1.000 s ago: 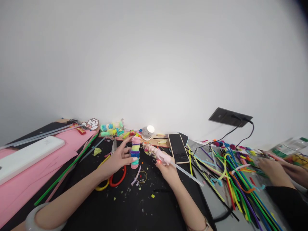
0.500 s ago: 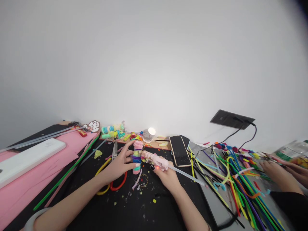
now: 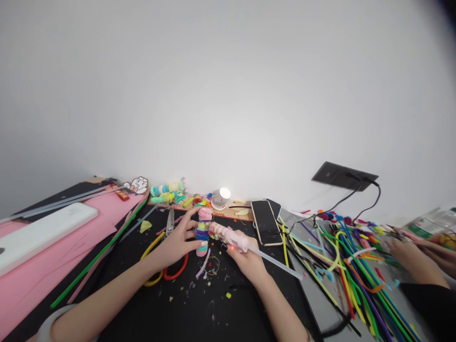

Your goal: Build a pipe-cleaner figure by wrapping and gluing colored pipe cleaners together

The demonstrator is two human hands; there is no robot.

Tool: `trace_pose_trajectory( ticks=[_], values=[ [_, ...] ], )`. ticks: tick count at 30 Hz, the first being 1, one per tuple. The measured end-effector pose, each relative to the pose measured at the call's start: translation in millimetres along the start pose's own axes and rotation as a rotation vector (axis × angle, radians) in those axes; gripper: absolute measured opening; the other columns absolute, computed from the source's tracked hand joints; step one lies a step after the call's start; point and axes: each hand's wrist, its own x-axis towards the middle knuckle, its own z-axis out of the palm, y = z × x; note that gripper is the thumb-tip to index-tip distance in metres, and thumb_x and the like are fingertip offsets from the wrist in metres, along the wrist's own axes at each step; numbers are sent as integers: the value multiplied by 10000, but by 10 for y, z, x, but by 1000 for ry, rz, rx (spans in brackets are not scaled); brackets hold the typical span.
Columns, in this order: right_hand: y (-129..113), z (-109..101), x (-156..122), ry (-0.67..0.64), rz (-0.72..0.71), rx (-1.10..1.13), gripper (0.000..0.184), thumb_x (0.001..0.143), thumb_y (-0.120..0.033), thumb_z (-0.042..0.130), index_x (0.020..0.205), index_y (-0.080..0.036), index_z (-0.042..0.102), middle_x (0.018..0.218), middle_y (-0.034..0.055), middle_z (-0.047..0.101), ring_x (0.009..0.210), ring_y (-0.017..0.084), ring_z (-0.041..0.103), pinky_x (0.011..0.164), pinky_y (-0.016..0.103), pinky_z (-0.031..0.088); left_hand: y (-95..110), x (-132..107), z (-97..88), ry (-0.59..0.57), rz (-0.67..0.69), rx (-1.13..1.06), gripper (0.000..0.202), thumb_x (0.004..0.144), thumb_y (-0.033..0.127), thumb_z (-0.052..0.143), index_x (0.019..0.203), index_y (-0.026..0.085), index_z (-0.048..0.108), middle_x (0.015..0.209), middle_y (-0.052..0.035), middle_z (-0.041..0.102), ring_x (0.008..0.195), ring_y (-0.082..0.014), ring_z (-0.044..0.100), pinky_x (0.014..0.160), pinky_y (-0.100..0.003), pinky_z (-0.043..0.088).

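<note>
My left hand [image 3: 185, 235] has its fingers round a short upright column of coloured rings [image 3: 202, 235], banded pink, yellow, purple, blue and teal. On its right side, my right hand [image 3: 245, 256] grips a pale pink hot glue gun [image 3: 233, 239] with a small red light lit. The gun's nozzle end points at the column's upper middle; whether it touches is too small to tell. A long translucent glue stick [image 3: 278, 262] sticks out of the gun's back. Scissors [image 3: 174, 270] with red and yellow handles lie partly under my left wrist.
A phone [image 3: 266, 222] and a white paper cup [image 3: 221, 198] stand towards the wall. Pink paper [image 3: 107, 213] and a white box-like device [image 3: 46, 232] lie left. Pipe cleaners [image 3: 370, 280] spread over the right side, where another person's hands [image 3: 415, 256] work. Scraps dot the black mat [image 3: 199, 313].
Almost nothing differs. The view has shifted very slightly, and both hands keep their hold on the column and the glue gun.
</note>
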Motion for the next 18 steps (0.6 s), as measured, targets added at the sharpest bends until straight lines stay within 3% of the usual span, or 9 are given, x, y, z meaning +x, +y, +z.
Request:
trace_pose_trajectory(
  ticks=[9, 18],
  values=[
    [-30, -21, -36, -9, -17, -113, 134, 793, -243, 600, 920, -218, 634, 813, 2, 667, 711, 156, 615, 652, 229, 452, -74, 27, -26, 28, 16, -4, 828, 735, 184, 680, 1401, 339, 212, 1023, -25, 553, 889, -186, 627, 852, -384, 487],
    [-42, -52, -37, 89, 17, -21, 143, 767, -226, 602, 899, -193, 647, 810, 10, 691, 689, 157, 629, 658, 224, 465, 0, 1, -23, 25, -13, -38, 829, 772, 239, 667, 1421, 348, 162, 1133, -63, 557, 961, -209, 636, 908, -418, 473]
  ],
)
